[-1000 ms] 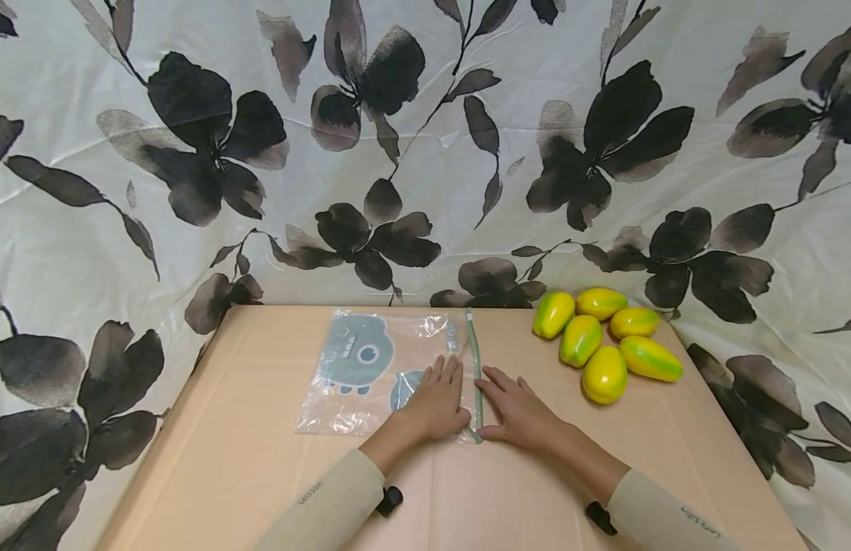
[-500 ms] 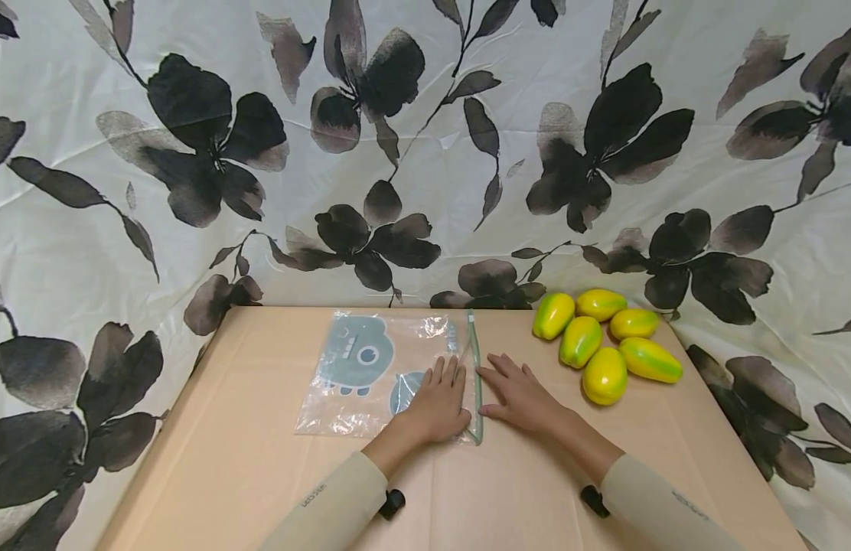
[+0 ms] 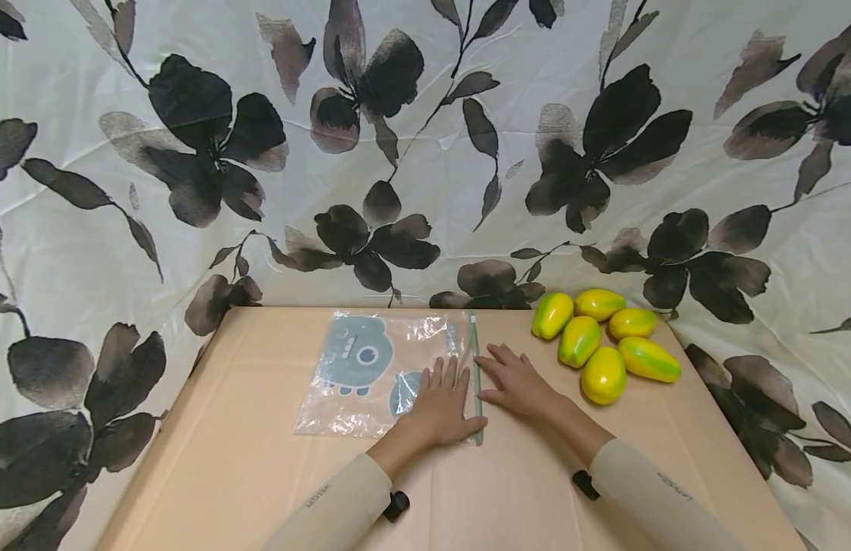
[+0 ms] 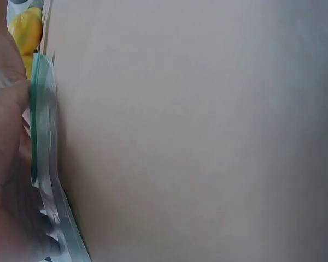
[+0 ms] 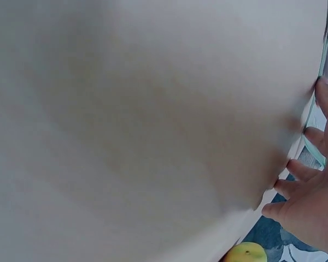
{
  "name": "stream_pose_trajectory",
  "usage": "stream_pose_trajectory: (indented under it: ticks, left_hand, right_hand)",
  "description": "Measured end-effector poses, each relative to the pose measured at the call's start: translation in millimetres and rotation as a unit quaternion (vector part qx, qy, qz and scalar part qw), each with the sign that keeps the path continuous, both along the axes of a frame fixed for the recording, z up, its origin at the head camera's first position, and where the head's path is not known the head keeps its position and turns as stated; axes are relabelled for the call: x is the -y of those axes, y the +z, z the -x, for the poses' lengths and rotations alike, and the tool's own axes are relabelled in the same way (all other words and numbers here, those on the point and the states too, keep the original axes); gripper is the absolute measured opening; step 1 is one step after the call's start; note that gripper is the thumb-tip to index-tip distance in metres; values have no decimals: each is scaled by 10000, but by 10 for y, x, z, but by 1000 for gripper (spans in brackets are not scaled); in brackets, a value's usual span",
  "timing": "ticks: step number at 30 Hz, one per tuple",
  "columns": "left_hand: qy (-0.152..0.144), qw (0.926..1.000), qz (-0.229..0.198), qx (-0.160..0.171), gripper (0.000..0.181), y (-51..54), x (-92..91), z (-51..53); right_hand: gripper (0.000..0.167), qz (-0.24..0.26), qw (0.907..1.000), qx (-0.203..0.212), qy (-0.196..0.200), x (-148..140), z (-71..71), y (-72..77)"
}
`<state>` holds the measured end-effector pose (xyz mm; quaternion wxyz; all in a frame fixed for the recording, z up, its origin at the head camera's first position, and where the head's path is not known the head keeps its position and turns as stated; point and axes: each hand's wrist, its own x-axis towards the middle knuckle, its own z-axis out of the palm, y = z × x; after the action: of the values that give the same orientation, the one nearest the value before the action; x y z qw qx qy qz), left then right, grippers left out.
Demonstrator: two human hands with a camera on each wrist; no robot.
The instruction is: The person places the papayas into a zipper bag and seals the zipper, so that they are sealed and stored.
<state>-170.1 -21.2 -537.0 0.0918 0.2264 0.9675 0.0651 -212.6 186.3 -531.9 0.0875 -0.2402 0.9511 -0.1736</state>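
A clear plastic zip bag with a blue-grey cartoon print lies flat on the table, its green zip edge facing right. My left hand rests on the bag near that edge, fingers straight and spread, the thumb reaching across the zip. Just right of the zip edge is my right hand, fingers extended, fingertips at or beside the strip; whether they touch it is hard to tell. In the left wrist view the green zip strip stands beside my thumb. The right wrist view shows my spread right fingers.
Several yellow-green, mango-like fruits are grouped at the back right of the tan table. Behind the table hangs a white cloth with dark flowers. Bare tabletop lies left of the bag and in front of the hands.
My right hand has shifted slightly up and left along the zip edge, away from its lower end. My left thumb has spread out to the right, over the zip.
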Motion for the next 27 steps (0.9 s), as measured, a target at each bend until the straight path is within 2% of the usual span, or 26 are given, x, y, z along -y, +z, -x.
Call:
stream_pose_trajectory:
  ticks: [5, 20, 27]
  left_hand:
    - [183, 9998, 72, 23, 107, 30, -76, -42]
    - [467, 9978, 447, 145, 98, 55, -148, -89]
    - [361, 9992, 131, 106, 101, 25, -90, -79]
  right_hand:
    - [73, 26, 10000, 26, -23, 6, -2, -6]
    - [73, 115, 9999, 5, -39, -14, -10, -23]
    - [72, 137, 9999, 10, -72, -6, -18, -37]
